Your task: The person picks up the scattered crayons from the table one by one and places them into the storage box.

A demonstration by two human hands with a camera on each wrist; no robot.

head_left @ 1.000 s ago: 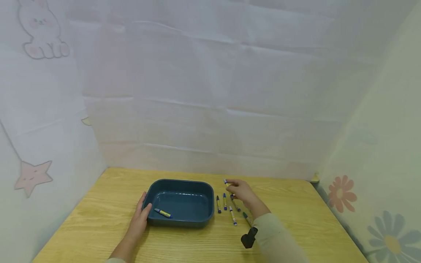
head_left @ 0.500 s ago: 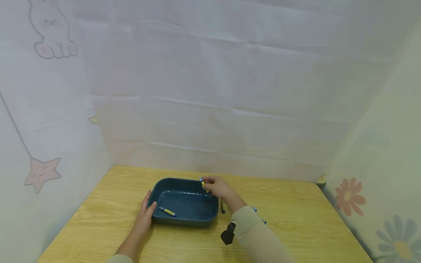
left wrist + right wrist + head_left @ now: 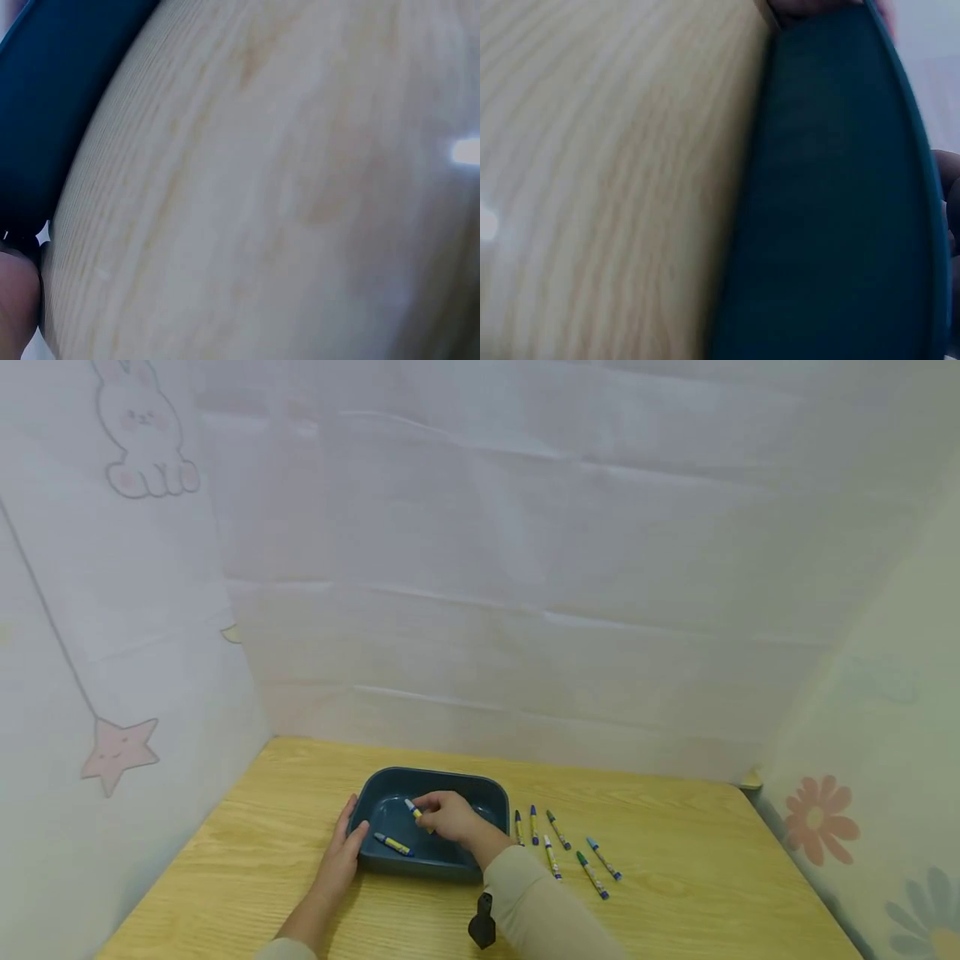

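Note:
A dark teal rectangular bin (image 3: 420,867) stands on the wooden table. My left hand (image 3: 339,860) holds its left side, fingers along the outer wall and thumb at the rim. Inside the bin, near the front left, lies a yellow-wrapped crayon (image 3: 394,844). My right hand (image 3: 452,821) is over the bin and pinches another crayon (image 3: 412,808) with a pale tip between thumb and fingers. In the right wrist view the bin wall (image 3: 832,187) hides most of that hand; only some fingers (image 3: 948,176) show at the edge. The left wrist view has the bin's outer wall (image 3: 67,90).
Several crayons (image 3: 592,874) lie scattered on the table (image 3: 675,860) to the right of the bin. A black wrist camera (image 3: 482,922) sits under the right sleeve. A pale printed curtain (image 3: 495,660) hangs behind the table.
My right hand has carried the crayon leftward from the table group, across the bin's right rim, to above the inside of the bin. My left hand has stayed on the bin's side.

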